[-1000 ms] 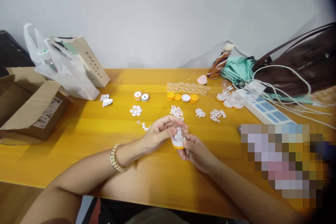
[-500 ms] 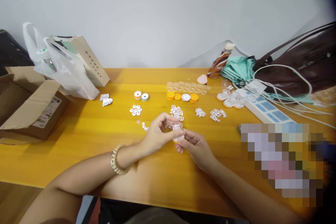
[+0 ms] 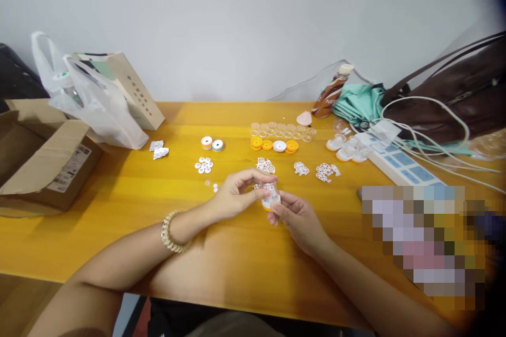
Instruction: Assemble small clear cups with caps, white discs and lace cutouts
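Between my hands is a small clear plastic capsule (image 3: 271,201) with white parts inside and an orange base. My left hand (image 3: 236,196) is closed around its clear top, thumb on the near side and fingers over the upper edge. Lower down, my right hand (image 3: 302,222) pinches the orange base between thumb and fingers. Just behind the capsule lie white cut-out plastic parts (image 3: 265,165), partly covered by my left hand. Small white pieces (image 3: 215,187) rest left of that hand.
Clear cups (image 3: 280,130) stand in a row behind orange and white discs (image 3: 267,145). Round white pieces (image 3: 203,165) lie to the left. A cardboard box (image 3: 75,189) stands far left; a power strip (image 3: 403,160), cables and a bottle (image 3: 328,96) are on the right.
My left fingers have shifted up over the capsule's top, and its body shows more. The capsule has moved slightly right. My right hand keeps its hold on the base.
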